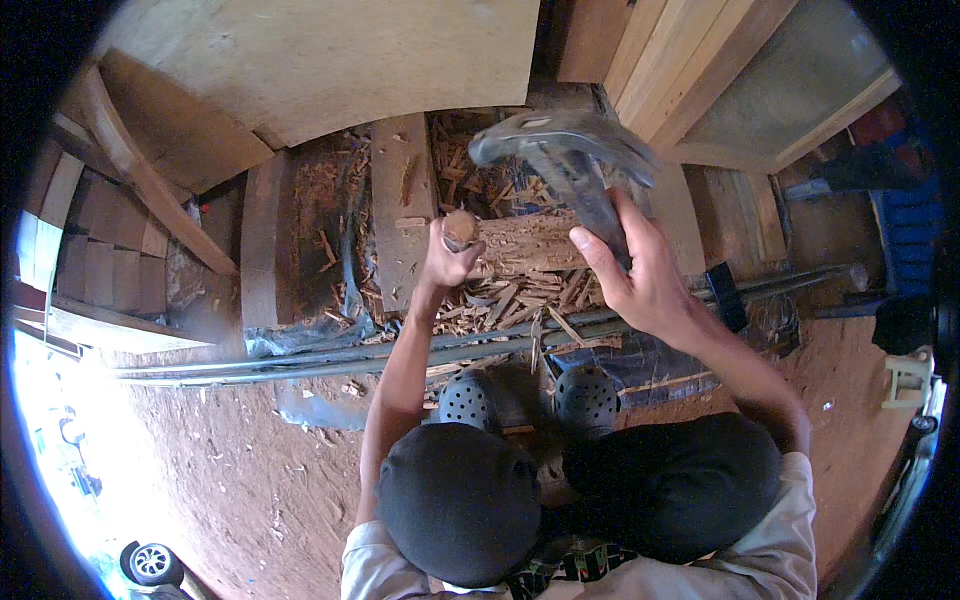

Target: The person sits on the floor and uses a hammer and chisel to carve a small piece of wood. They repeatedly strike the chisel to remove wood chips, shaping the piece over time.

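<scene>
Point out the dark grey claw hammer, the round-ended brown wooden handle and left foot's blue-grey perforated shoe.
Dark grey claw hammer (578, 184): head view, upper shaft, below the metal head.
Round-ended brown wooden handle (461, 230): head view, round end face.
Left foot's blue-grey perforated shoe (466, 402): head view, holed toe top.

Hammer (577, 172): head blurred.
Wooden handle (460, 229), left of hammer: lower end hidden.
Left clog (467, 399), below hammer: heel behind knee (458, 505).
</scene>
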The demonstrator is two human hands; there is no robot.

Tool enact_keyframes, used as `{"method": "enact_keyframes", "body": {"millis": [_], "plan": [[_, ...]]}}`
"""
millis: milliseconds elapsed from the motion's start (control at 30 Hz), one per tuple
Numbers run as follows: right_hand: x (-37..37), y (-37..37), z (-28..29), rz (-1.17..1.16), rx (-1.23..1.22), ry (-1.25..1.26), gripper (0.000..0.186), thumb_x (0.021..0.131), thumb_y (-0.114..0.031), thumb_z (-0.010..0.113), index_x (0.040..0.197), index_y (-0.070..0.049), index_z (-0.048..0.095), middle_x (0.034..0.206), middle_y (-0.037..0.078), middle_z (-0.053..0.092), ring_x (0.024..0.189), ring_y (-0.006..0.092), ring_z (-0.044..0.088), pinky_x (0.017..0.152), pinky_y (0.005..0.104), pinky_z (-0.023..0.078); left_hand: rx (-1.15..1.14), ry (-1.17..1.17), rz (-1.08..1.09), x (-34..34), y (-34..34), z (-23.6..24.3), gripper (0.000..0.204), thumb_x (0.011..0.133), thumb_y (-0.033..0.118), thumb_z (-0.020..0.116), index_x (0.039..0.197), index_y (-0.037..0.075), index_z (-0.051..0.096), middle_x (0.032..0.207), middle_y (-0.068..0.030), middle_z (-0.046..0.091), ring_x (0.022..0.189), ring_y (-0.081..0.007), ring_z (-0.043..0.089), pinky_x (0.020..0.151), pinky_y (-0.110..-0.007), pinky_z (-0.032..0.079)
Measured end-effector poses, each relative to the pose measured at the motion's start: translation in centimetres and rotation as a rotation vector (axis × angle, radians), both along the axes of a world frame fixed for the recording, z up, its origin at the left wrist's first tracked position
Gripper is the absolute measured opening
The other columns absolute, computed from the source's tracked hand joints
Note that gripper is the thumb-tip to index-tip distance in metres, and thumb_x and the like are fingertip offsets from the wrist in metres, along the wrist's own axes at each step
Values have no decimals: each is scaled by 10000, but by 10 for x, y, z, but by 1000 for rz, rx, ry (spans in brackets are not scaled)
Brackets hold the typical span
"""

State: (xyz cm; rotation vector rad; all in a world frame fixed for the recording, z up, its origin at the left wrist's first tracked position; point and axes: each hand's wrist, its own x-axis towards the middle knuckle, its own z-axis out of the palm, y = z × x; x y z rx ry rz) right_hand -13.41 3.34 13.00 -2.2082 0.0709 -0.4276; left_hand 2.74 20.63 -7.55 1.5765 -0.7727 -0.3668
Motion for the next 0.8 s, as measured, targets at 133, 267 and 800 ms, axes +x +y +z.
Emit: {"method": "enact_keyframes", "body": {"millis": [133, 267, 800], "plan": [[1, 6, -31, 70, -89, 246, 265, 823, -203, 542, 960, 16, 479, 721, 216, 552, 681, 374, 562, 596, 416, 438, -147, 175, 120, -3, 4, 5, 151, 677, 57, 613, 645, 47, 466, 552, -5, 452, 497, -120, 439, 453, -290, 364], [-11, 3, -81, 166, -297, 372, 268, 863, -228, 495, 903, 35, 466, 562, 133, 503, 488, 245, 517, 464, 375, 394, -183, 316, 143, -5, 14, 17, 169, 774, 73, 561, 660, 82, 437, 532, 13, 421, 456, -86, 385, 405, -247, 295], [-67, -29, -143, -288, 318, 671, 370, 850, -377, 507, 900, -11, 490, 716, 103, 515, 643, 215, 487, 599, 348, 380, -617, 688, 128, 8, 0, 69, 172, 841, 171, 502, 722, 98, 401, 467, 26, 326, 373, -68, 293, 350, -214, 231]]}}
